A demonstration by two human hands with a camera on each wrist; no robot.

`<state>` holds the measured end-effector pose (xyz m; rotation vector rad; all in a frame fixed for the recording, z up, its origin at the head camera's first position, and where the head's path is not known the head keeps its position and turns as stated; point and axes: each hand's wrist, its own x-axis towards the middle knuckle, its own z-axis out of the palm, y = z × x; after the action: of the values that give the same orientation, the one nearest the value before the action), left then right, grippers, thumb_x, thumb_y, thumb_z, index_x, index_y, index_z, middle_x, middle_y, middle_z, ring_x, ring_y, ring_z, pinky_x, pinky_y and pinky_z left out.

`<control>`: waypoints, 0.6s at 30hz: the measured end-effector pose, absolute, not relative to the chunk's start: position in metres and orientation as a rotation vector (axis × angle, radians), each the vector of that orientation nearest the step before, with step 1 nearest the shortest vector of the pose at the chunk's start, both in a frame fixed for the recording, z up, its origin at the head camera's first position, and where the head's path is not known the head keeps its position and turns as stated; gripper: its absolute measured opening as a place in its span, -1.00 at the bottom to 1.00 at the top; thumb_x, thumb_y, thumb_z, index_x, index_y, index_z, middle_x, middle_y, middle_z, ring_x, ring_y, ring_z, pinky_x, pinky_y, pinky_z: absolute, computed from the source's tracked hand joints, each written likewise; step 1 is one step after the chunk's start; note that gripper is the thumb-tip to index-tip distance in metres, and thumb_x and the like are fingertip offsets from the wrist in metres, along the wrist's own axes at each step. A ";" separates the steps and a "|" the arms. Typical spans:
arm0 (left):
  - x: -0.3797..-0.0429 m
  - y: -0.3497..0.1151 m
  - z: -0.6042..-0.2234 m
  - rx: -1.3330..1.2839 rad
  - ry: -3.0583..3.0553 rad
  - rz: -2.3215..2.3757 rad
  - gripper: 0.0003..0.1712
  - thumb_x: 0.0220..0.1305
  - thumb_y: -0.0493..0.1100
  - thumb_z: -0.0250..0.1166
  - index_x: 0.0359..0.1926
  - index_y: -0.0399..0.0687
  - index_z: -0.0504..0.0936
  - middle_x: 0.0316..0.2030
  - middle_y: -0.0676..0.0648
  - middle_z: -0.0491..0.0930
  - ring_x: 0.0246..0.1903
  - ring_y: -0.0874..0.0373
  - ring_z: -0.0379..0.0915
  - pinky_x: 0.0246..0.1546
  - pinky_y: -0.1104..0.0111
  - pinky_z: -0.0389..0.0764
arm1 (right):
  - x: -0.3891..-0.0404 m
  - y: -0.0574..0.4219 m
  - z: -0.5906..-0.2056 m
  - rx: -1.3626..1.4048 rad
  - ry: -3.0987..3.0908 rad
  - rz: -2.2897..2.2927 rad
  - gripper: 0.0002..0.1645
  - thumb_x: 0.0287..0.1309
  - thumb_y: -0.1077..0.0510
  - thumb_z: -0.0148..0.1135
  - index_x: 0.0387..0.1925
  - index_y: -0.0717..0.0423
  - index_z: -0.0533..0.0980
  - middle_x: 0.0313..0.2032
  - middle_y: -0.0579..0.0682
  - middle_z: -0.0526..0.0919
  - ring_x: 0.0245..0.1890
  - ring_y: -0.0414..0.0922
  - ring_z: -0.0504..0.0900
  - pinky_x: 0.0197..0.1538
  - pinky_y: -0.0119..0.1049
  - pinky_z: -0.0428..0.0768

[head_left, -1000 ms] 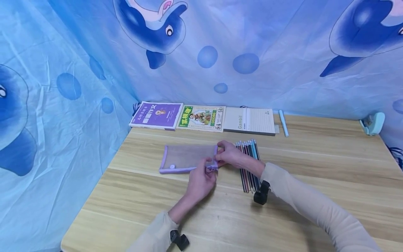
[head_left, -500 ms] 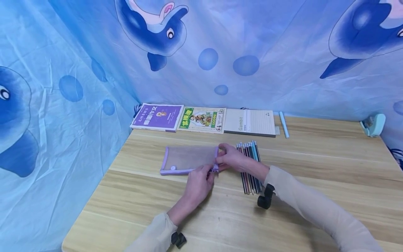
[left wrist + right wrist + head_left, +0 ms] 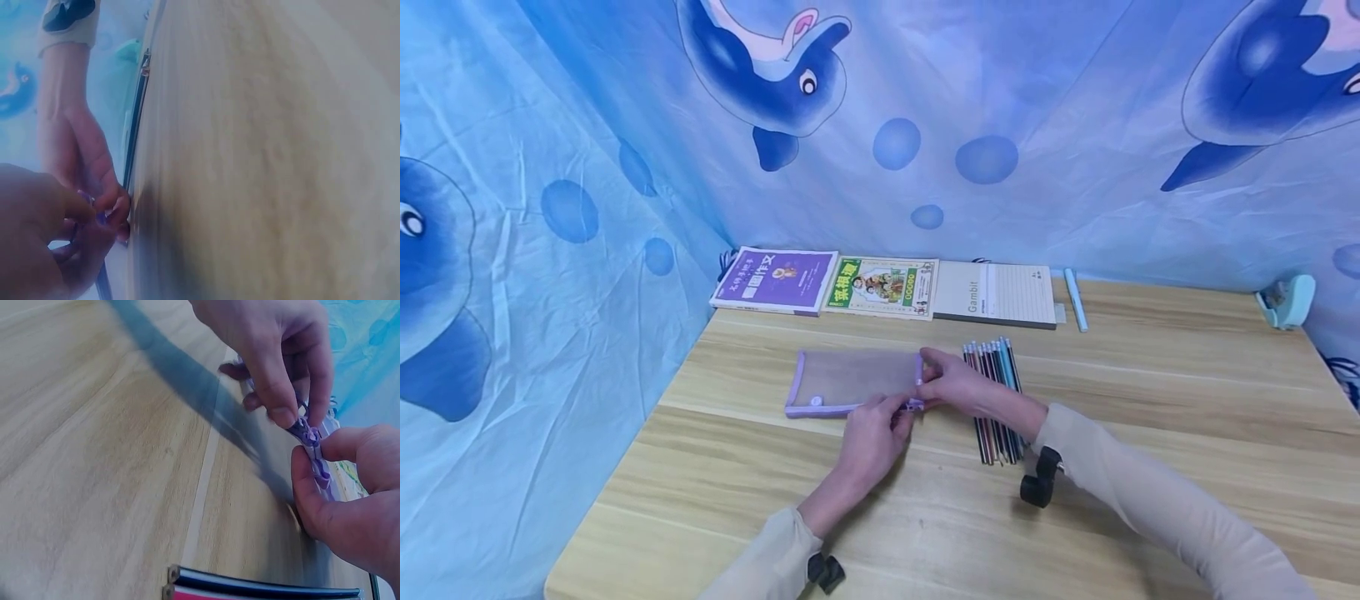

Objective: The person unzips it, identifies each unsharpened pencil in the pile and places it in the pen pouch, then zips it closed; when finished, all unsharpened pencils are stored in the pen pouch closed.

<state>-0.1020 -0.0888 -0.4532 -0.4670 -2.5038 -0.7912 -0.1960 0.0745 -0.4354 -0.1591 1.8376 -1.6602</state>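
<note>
A see-through pencil pouch with purple edging and a round button lies on the table. My left hand pinches the zipper at its near right corner between thumb and finger. At the right end, my right hand grips the purple edge, thumb on one side and fingers on the other. In the right wrist view the left hand and right hand meet at the purple zipper end. Beneath the right forearm lies a row of pencils, partly covered by it.
Along the back of the wooden table lie a purple book, a green-and-yellow book and a notebook. A light blue pen lies beside the notebook. At the far right stands a mint-coloured stapler-like object.
My left hand has moved slightly up and closed its fingertips on the zipper at the corner. The right hand keeps its grip on the pouch's end; its wrist has shifted slightly right.
</note>
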 end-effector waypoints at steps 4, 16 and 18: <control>-0.101 -0.093 -0.452 -0.423 -2.497 -0.683 -0.74 -0.05 -0.24 0.58 -0.25 -0.10 0.80 -0.43 -0.02 0.61 -0.54 0.17 0.53 -0.55 0.38 0.60 | -0.197 0.079 -0.434 -0.208 1.836 -1.616 0.17 0.02 0.47 0.29 0.55 0.29 -0.15 0.03 0.30 0.43 -0.12 0.08 0.59 -0.02 -0.19 0.68; -0.097 -0.146 -0.454 -0.369 -2.552 -0.651 -0.74 -0.09 -0.26 0.60 -0.29 -0.15 0.80 -0.41 -0.03 0.55 -0.47 0.13 0.46 -0.49 0.38 0.58 | -0.199 0.087 -0.430 -0.320 1.965 -1.470 0.21 0.01 0.37 0.41 0.54 0.29 -0.13 0.08 0.24 0.43 0.02 0.07 0.52 0.01 -0.21 0.65; -0.095 -0.162 -0.453 -0.315 -2.571 -0.637 -0.73 -0.10 -0.29 0.61 -0.29 -0.19 0.80 -0.41 -0.06 0.56 -0.47 0.10 0.47 -0.48 0.34 0.59 | -0.200 0.087 -0.429 -0.335 1.991 -1.446 0.20 0.02 0.35 0.42 0.54 0.29 -0.12 0.07 0.22 0.44 0.03 0.05 0.51 0.05 -0.21 0.63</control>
<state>-0.0948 -0.1622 -0.4533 -0.3153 -2.5711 -0.6373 -0.2002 0.0871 -0.4292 -0.3348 1.9912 -1.4455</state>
